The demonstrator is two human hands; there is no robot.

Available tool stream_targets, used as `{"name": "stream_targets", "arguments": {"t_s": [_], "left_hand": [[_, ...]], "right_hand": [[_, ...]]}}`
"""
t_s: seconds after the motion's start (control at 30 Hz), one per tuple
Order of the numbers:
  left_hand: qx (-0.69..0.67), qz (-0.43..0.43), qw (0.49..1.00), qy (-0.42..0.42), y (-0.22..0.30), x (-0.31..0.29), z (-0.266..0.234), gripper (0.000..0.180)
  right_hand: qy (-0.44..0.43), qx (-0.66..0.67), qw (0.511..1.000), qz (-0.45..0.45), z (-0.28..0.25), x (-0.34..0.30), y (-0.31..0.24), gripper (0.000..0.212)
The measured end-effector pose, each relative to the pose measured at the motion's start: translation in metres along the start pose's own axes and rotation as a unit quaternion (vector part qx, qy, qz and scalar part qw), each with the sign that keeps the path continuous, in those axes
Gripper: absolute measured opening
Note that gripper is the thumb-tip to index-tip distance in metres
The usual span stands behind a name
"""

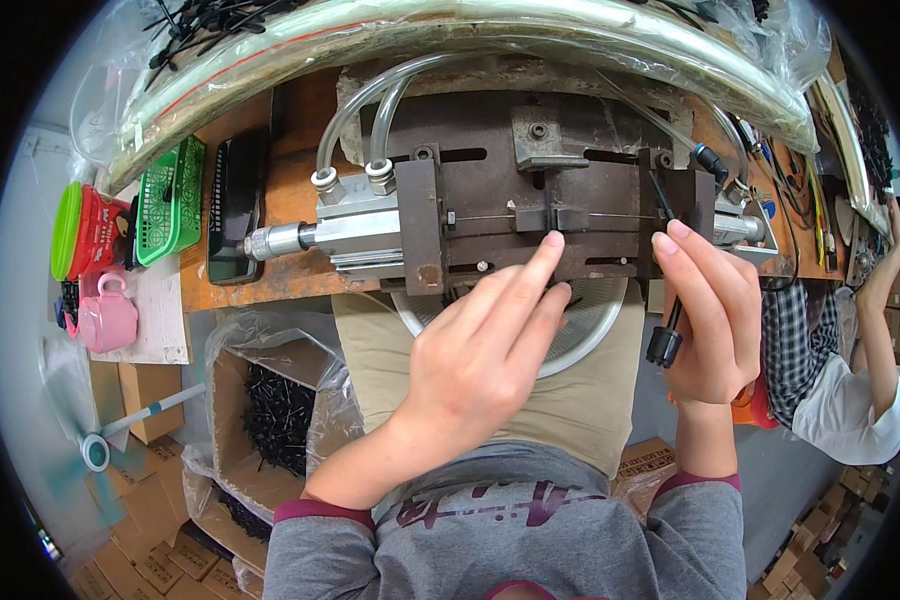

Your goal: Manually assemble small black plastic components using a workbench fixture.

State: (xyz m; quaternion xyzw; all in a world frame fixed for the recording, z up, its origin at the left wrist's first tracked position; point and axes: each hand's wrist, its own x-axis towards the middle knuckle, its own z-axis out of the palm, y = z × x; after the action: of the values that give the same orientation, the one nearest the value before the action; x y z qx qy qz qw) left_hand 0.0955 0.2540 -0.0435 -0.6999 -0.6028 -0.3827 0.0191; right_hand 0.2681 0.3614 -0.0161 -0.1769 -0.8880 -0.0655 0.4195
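In front of me a dark metal fixture (480, 260) is fitted with a silver pneumatic cylinder (360, 235) at its left end. A thin rod (485, 217) runs across to a small dark block (528, 221) in the middle. My left hand (475, 350) reaches in with its index finger stretched out, the tip at the front of that block; it holds nothing that I can see. Between the fingers of my right hand (710, 320) is a slim black rod with a ribbed knob (664, 346) at its lower end. Its upper end lies against the fixture's right side.
Clear hoses (355, 110) rise behind the cylinder. Left on the bench are a black tray (235, 205), a green basket (170, 200) and a pink cup (108, 318). A white-rimmed basin (610, 325) sits under the fixture. A carton (235, 400) holds black parts. A co-worker (855, 400) is at right.
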Motion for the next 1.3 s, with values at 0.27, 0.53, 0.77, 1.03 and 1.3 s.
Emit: {"name": "stream_targets", "arguments": {"t_s": [0.27,0.53,0.77,1.03,1.3], "left_hand": [[0.074,-0.002,0.996,-0.056,0.000,0.007,-0.002,0.030],[-0.272,-0.030,0.962,-0.005,0.016,0.010,-0.020,0.036],[-0.228,-0.055,0.972,-0.003,0.014,0.007,-0.022,0.039],[0.033,0.001,0.998,-0.048,0.005,0.003,-0.002,0.035],[0.133,0.031,0.981,-0.140,0.007,0.020,-0.013,0.028]], "right_hand": [[0.009,-0.036,0.999,-0.009,-0.001,0.001,-0.001,0.036],[-0.042,0.020,0.998,-0.038,0.010,-0.001,-0.014,0.031],[-0.009,-0.002,1.000,-0.021,0.005,0.002,0.001,0.034],[0.005,0.152,0.984,0.096,-0.003,-0.011,0.001,0.048],[-0.018,0.253,0.946,0.204,-0.019,-0.014,-0.003,0.056]]}}
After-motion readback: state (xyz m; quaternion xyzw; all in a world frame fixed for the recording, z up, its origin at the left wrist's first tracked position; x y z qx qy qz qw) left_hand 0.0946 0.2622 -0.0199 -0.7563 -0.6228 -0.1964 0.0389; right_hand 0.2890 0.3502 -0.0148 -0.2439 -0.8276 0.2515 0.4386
